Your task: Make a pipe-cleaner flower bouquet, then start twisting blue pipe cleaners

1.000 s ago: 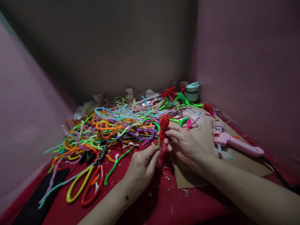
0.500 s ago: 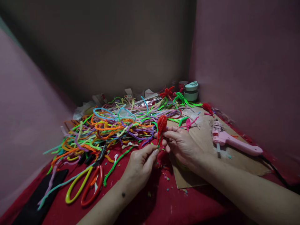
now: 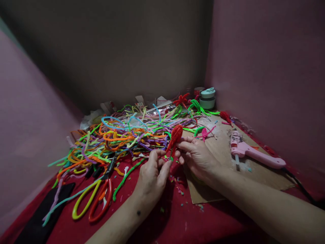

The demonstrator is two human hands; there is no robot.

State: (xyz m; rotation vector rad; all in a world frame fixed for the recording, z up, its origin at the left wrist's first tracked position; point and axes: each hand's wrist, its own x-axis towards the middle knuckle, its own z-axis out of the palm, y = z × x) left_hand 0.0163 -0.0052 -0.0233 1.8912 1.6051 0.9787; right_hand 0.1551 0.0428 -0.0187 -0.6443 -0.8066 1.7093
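Note:
In front of me is a red pipe-cleaner flower (image 3: pixel 176 134), its fuzzy bud upright and tilted a little to the right. My right hand (image 3: pixel 198 156) pinches it from the right side, just below the bud. At its lower end, the thumb and forefinger of my left hand (image 3: pixel 153 171) are on either side of the short stem, the thumb tip touching it. The exact contact of the left forefinger is hard to make out. A green pipe cleaner (image 3: pixel 127 178) lies on the red cloth beside my left hand.
Heaped pipe cleaners (image 3: pixel 122 135) cover the back left. Scissors (image 3: pixel 108 189) with yellow and red handles lie at left, near a black flat item (image 3: pixel 45 213). On the cardboard (image 3: pixel 223 152) at right rests a pink glue gun (image 3: pixel 256 156). A mint-lidded container (image 3: pixel 207 98) stands behind.
My left forefinger has lifted away from the thumb, loosening its pinch on the stem. The red bud has tipped slightly to the right. My right hand keeps its hold.

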